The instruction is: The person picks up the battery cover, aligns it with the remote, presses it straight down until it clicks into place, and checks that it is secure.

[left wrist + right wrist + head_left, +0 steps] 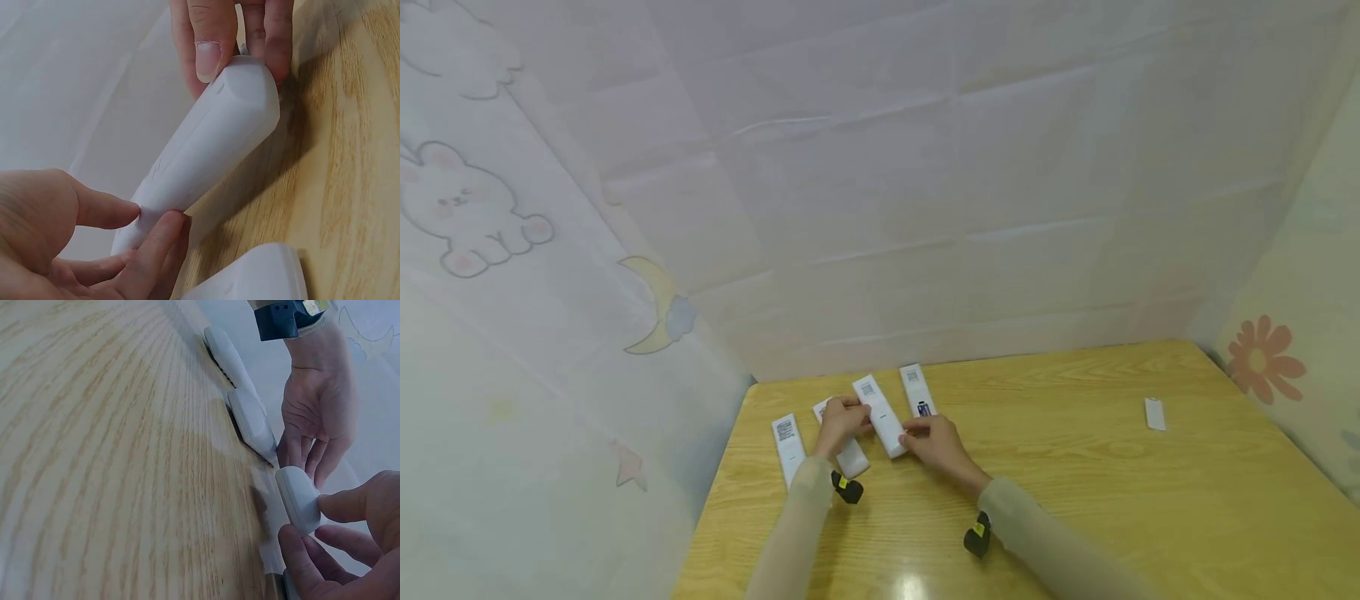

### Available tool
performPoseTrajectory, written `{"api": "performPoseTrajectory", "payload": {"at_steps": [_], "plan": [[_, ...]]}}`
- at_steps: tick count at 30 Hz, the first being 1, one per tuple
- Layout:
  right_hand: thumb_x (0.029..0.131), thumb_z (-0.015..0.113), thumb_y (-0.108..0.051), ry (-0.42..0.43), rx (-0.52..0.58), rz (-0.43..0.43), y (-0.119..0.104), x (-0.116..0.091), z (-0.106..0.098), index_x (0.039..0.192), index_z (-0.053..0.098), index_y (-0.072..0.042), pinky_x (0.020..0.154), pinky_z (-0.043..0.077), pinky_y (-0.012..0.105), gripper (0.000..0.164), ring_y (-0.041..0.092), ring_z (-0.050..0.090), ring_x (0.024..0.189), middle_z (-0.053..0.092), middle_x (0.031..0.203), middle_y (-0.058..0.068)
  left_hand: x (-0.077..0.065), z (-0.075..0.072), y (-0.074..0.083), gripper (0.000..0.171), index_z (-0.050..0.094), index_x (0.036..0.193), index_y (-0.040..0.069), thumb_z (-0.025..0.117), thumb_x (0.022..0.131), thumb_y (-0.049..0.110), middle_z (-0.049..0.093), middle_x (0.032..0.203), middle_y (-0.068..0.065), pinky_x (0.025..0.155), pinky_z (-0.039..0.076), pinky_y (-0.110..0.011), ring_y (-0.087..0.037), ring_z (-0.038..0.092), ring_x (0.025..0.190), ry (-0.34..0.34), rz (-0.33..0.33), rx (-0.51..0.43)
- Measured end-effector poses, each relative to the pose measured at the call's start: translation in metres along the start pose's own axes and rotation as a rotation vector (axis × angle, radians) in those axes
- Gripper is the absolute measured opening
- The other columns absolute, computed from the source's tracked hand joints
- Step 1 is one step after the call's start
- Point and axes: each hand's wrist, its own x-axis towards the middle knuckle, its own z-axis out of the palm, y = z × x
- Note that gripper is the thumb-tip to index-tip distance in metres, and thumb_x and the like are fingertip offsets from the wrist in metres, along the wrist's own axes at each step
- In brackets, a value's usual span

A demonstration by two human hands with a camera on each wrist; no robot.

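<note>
A white remote control (878, 412) lies back up between both hands, a label with a square code near its far end. In the left wrist view this remote (206, 137) is raised off the wood. My left hand (841, 423) pinches it near the far end between thumb and fingers. The near end is pinched by my right hand (937, 446), whose thumb and fingers show on either side in the right wrist view. Beneath the left hand lies a second remote (852, 458), partly covered. Just beyond the right hand, another remote (913, 380) shows a dark blue patch in its back.
Another white remote (787, 442) lies at the left, partly behind the left forearm. A small white cover-like piece (1155, 414) rests far right on the wooden table (1075, 475). Patterned sheets (925, 208) hang behind the table and along both sides.
</note>
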Motion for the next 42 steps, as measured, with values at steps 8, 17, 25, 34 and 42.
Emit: {"api": "performPoseTrajectory", "payload": {"at_steps": [8, 17, 25, 34, 42], "plan": [[0.094, 0.082, -0.01, 0.013, -0.034, 0.009, -0.004, -0.001, 0.003, 0.111, 0.081, -0.003, 0.083, 0.061, 0.036, 0.019, 0.021, 0.068, 0.098, 0.077, 0.11, 0.012, -0.003, -0.002, 0.002, 0.044, 0.059, 0.136, -0.017, 0.069, 0.099, 0.005, 0.069, 0.123, -0.031, 0.091, 0.066, -0.041, -0.035, 0.077, 0.102, -0.013, -0.001, 0.056], [0.096, 0.079, -0.012, 0.019, -0.061, 0.013, -0.002, -0.002, 0.005, 0.107, 0.082, -0.004, 0.079, 0.059, 0.032, 0.015, 0.018, 0.067, 0.096, 0.079, 0.107, 0.009, -0.005, -0.001, -0.001, 0.039, 0.066, 0.128, -0.014, 0.072, 0.095, 0.006, 0.072, 0.117, -0.029, 0.084, 0.067, -0.038, -0.034, 0.079, 0.094, 0.011, 0.024, 0.158], [0.095, 0.08, -0.01, 0.028, -0.059, 0.001, -0.001, -0.004, 0.007, 0.105, 0.082, -0.004, 0.081, 0.061, 0.036, 0.011, 0.019, 0.068, 0.095, 0.079, 0.104, 0.009, -0.005, 0.0, -0.003, 0.034, 0.069, 0.125, -0.01, 0.073, 0.096, 0.008, 0.075, 0.111, -0.024, 0.081, 0.067, -0.037, -0.03, 0.08, 0.086, 0.037, -0.003, 0.214], [0.094, 0.08, -0.008, 0.032, -0.059, -0.024, 0.001, -0.004, 0.008, 0.102, 0.082, -0.003, 0.076, 0.06, 0.031, 0.01, 0.018, 0.069, 0.092, 0.08, 0.101, 0.01, -0.01, 0.001, -0.001, 0.035, 0.069, 0.127, -0.008, 0.071, 0.096, 0.008, 0.076, 0.106, -0.019, 0.077, 0.067, -0.035, -0.024, 0.08, 0.075, 0.038, -0.01, 0.247], [0.094, 0.08, -0.007, 0.014, -0.06, -0.027, -0.002, -0.008, 0.006, 0.103, 0.081, -0.001, 0.079, 0.062, 0.037, 0.011, 0.019, 0.071, 0.093, 0.08, 0.1, 0.01, -0.011, -0.001, 0.001, 0.036, 0.069, 0.129, -0.003, 0.072, 0.099, 0.015, 0.074, 0.111, -0.018, 0.096, 0.062, -0.048, -0.02, 0.079, 0.074, 0.012, -0.031, 0.315]]}}
